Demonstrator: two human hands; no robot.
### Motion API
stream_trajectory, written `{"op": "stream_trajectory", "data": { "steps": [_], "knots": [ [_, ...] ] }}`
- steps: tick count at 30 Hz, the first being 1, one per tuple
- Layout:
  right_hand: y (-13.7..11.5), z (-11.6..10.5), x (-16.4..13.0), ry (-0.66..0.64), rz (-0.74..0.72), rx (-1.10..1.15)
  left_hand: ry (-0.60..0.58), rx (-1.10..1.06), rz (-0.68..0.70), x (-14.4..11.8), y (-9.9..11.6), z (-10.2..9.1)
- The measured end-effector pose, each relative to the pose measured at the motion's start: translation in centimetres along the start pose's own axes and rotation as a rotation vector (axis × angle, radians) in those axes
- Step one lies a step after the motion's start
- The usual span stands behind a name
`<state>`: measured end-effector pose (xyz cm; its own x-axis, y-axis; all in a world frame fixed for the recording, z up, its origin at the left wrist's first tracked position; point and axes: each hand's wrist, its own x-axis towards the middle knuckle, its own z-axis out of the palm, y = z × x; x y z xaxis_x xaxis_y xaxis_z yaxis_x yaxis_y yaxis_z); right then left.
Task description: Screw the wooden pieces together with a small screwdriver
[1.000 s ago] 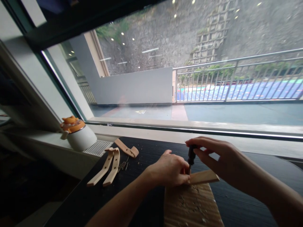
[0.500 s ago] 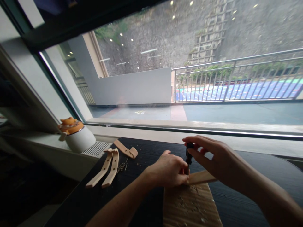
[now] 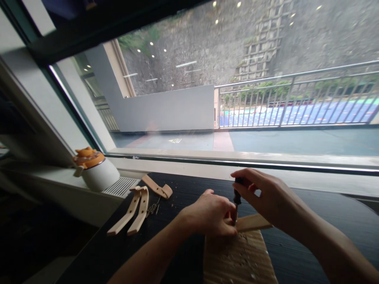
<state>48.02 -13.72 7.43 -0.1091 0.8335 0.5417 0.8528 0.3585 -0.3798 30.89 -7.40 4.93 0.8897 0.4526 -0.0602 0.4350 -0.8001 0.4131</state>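
My right hand (image 3: pixel 263 193) is closed with its fingertips around the black handle of a screwdriver (image 3: pixel 237 195), which stands nearly upright. Its shaft points down at a light wooden piece (image 3: pixel 253 223). My left hand (image 3: pixel 211 215) is closed on the near end of that piece, beside the screwdriver's shaft, and hides the tip. Under the piece lies a wooden board (image 3: pixel 239 258) with pits and small chips over its top.
On the black table (image 3: pixel 177 189), two curved wooden pieces (image 3: pixel 137 211) lie at the left, with another wooden piece (image 3: pixel 156 186) behind them. Several screws (image 3: pixel 153 208) are scattered beside them. A white pot with an orange lid (image 3: pixel 100 173) stands on the sill by the window.
My right hand and the screwdriver's handle have shifted slightly to the right, and the fingers have turned a little around it. My left hand stays nearly in place.
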Motion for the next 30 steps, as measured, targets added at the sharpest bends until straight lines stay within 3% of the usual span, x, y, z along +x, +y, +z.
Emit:
{"op": "stream_trajectory", "data": {
  "steps": [11,20,30],
  "knots": [
    [-0.6,-0.4,-0.3,-0.072,-0.025,0.138,0.010,0.054,-0.001,0.1,0.0,0.2],
    [0.3,0.8,0.3,-0.044,0.106,0.168,0.017,0.042,-0.014,0.1,-0.1,0.3],
    [-0.2,0.6,-2.3,-0.066,0.223,0.234,0.014,0.114,0.037,0.0,-0.3,0.2]
  ]
}}
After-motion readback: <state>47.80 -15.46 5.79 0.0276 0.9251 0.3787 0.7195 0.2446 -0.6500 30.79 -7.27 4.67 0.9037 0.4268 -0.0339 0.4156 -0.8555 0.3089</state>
